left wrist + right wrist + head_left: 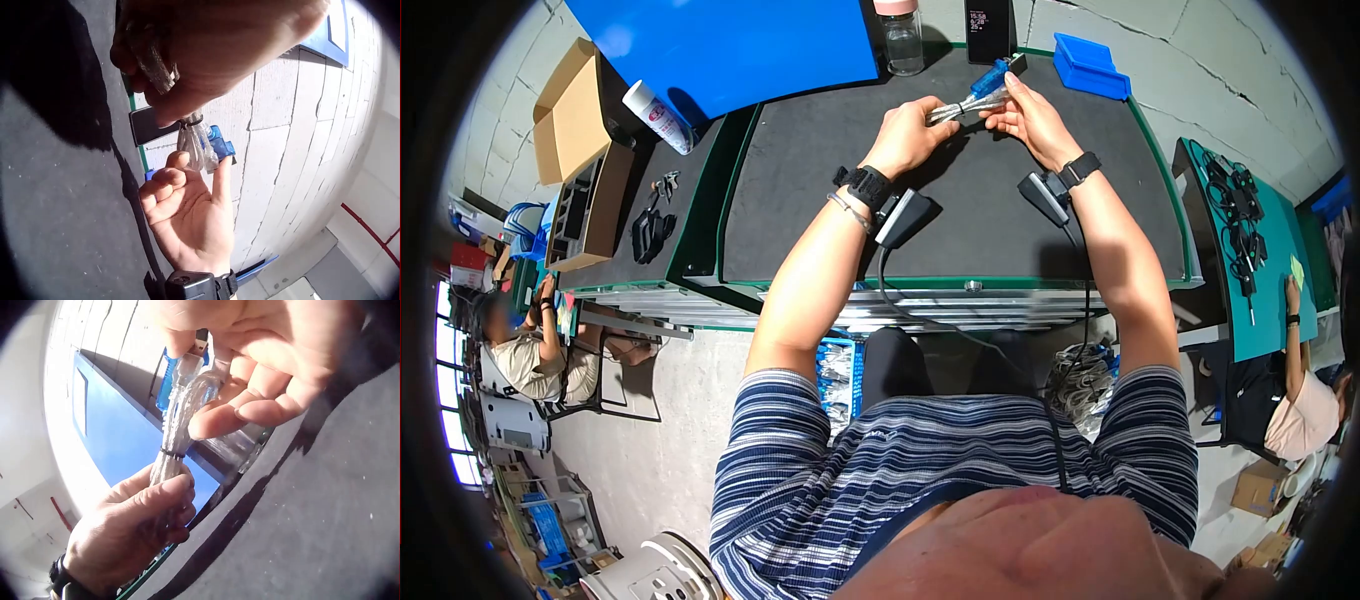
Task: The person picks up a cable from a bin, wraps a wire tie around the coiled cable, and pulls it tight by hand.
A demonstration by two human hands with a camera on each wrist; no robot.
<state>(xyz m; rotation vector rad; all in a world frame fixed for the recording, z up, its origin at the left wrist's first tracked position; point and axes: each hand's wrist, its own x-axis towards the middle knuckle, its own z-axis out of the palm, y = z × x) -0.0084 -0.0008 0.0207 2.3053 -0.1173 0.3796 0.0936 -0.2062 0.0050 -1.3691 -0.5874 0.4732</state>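
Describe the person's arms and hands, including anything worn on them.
The short sleeves are striped in navy and white. The left hand and right hand have no gloves. Each wrist wears a black strap and an angular, dark camera with a dark cable; a thin, pale band also circles the left wrist.

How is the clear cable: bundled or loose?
Bundled: the cable shows gathered strands, cinched by a black tie.
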